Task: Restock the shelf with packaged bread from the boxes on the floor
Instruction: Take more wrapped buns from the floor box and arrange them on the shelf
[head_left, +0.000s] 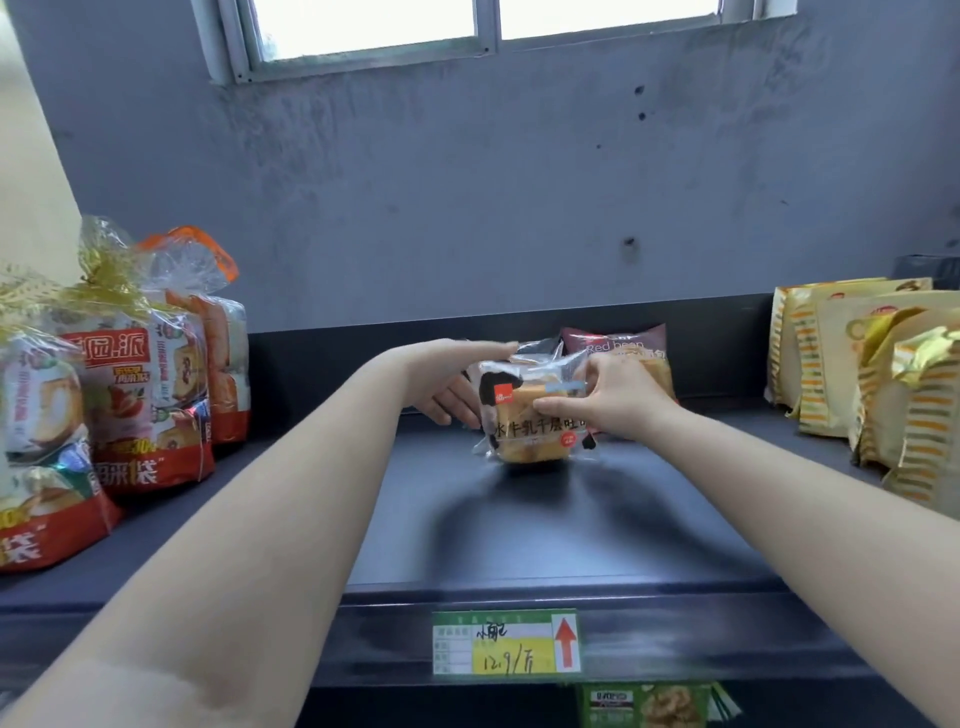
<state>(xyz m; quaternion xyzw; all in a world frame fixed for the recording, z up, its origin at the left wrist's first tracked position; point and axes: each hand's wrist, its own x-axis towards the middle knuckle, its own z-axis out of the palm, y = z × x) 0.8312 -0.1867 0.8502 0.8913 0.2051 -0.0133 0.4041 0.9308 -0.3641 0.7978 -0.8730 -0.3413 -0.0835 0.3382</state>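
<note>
A small clear pack of toast bread (530, 421) with black cow patches and an orange label stands on the dark shelf (519, 525), near the back. My right hand (608, 397) pinches its right side and top. My left hand (452, 384) rests flat against its left side, fingers partly behind it. A maroon red bean bread pack (623, 345) leans against the shelf's back wall just behind, partly hidden by my right hand.
Large clear bags of sliced cake with red labels (145, 400) stand at the shelf's left. Yellow-striped paper bags (878, 384) fill the right end. A green and yellow price tag (506, 644) sits on the shelf's front edge. A grey wall and a window are behind.
</note>
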